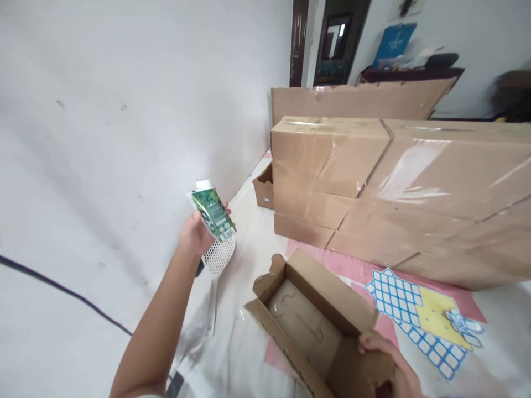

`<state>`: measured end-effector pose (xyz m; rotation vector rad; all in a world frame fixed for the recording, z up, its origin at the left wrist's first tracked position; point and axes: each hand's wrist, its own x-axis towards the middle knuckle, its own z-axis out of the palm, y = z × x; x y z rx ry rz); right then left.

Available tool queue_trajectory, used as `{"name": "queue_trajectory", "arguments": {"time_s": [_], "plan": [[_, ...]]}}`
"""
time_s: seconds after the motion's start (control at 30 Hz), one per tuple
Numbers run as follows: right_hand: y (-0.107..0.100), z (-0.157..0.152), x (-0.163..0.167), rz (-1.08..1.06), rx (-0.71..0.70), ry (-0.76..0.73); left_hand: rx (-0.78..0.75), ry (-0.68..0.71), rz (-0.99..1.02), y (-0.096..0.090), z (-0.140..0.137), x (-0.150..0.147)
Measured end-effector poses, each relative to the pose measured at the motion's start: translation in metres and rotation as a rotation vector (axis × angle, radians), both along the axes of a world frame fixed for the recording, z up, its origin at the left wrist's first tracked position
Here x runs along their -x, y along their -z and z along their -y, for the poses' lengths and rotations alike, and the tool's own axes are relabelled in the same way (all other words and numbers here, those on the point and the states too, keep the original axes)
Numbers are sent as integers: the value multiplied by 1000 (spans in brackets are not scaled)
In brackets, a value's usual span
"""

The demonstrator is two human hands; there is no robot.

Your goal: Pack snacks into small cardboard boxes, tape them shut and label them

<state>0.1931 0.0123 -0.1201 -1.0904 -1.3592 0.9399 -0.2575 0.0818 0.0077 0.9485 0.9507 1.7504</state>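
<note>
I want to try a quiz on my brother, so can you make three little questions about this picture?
1. Which hand holds the green pouch, left or right?
2. True or false: the white skimmer lies inside the open box that the right hand grips.
3. Fill in: the cap on the pouch is ____.

Key:
1. The left hand.
2. False; the skimmer lies outside the box.
3. White.

The pouch (213,214) looks glossy plastic, the open box (332,290) matt cardboard, the skimmer (212,305) smooth plastic.
</note>
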Motion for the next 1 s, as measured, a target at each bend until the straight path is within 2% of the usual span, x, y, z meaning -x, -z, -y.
{"name": "queue_trajectory", "arguments": {"time_s": [0.07,0.13,0.2,0.27,0.33,0.37,0.43,0.53,0.63,0.77,1.0], "plan": [[0,3,3,-21,-3,10,40,111,-95,-19,22,-30],[-3,7,7,-31,-48,-14,111,276,-272,-35,37,-63],[-7,9,9,8,-93,-56,120,456,-571,-49,42,-97],[-11,9,9,107,-136,-125,59,693,-951,-54,37,-134],[-15,10,9,193,-182,-183,-6,981,-1313,-43,27,-170],[-16,10,9,217,-202,-197,-32,1099,-1471,-29,22,-186],[-19,15,10,237,-205,-184,-103,1222,-1712,8,16,-212],[-25,30,14,250,-134,-108,-191,1248,-1801,64,16,-229],[-34,45,18,226,-75,-49,-242,1214,-1762,92,17,-227],[-41,52,16,252,-74,-67,-306,1145,-1734,95,15,-218],[-37,45,9,271,-111,-134,-350,1062,-1755,97,21,-214]]}}
